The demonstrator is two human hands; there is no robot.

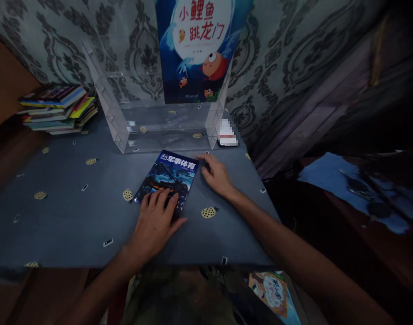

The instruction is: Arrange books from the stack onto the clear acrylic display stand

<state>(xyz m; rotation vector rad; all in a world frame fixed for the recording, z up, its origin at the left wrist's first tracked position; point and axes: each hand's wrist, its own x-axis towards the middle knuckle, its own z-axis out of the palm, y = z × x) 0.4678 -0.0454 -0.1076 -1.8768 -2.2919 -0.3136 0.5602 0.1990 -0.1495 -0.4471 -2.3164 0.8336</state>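
A dark blue book [169, 177] with white lettering and a tank picture lies flat on the blue patterned tablecloth [74, 212], just in front of a clear acrylic stand [159, 122]. My left hand [157, 222] rests flat on the book's near end, fingers spread. My right hand [216, 174] lies on the cloth at the book's far right corner, fingers stretched toward its edge. A tall blue picture book [199, 49] with a cartoon fish stands upright in the stand against the wall.
A stack of several colourful books [55, 109] sits at the back left. A small white object [227, 134] lies right of the stand. Another picture book [274, 293] lies below the table's front edge. The table's right edge drops to a dark area.
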